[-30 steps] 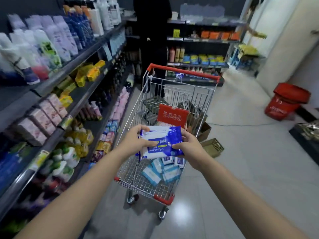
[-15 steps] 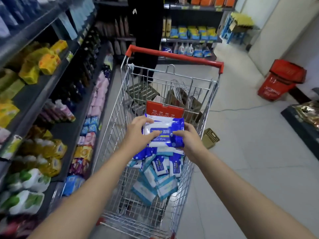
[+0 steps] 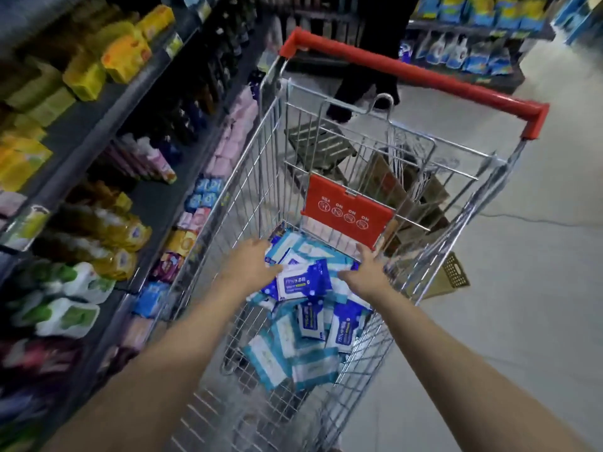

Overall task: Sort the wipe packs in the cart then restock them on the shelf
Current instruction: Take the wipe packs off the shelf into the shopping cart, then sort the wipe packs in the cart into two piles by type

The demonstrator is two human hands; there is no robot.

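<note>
In the cart (image 3: 470,230), left hand (image 3: 251,269), right hand (image 3: 365,272) touch wipe packs (image 3: 303,282), grip released, near red flap (image 3: 347,212)

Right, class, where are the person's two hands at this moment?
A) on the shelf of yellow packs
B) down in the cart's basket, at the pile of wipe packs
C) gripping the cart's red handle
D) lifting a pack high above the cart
B: the left hand and right hand both reach down into the cart, at the wipe packs; the red handle sits untouched at the far end.
</note>
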